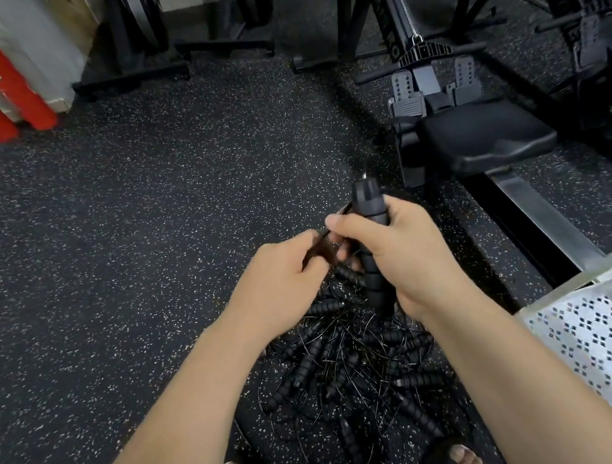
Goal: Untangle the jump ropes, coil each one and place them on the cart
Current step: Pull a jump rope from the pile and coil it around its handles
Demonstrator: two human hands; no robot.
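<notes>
- The right hand (395, 243) curls its fingers round an upright black handle (368, 200).
- The left hand (279, 274), just beside it, pinches a thin black cord (321, 239) in curled fingers.
- The tangled jump ropes (354, 373) lie heaped on the floor (122, 236) below the fingers.
- A white perforated cart (601, 329) stands to their right.

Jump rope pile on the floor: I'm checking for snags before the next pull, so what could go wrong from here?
1. The handle gripped by the right hand may be cabled into the tangled pile; lifting could tighten knots.
2. The cord that the left hand pinches is thin and could slip out.
3. Loose loops lie near the sandalled foot, a likely trip hazard.
</notes>
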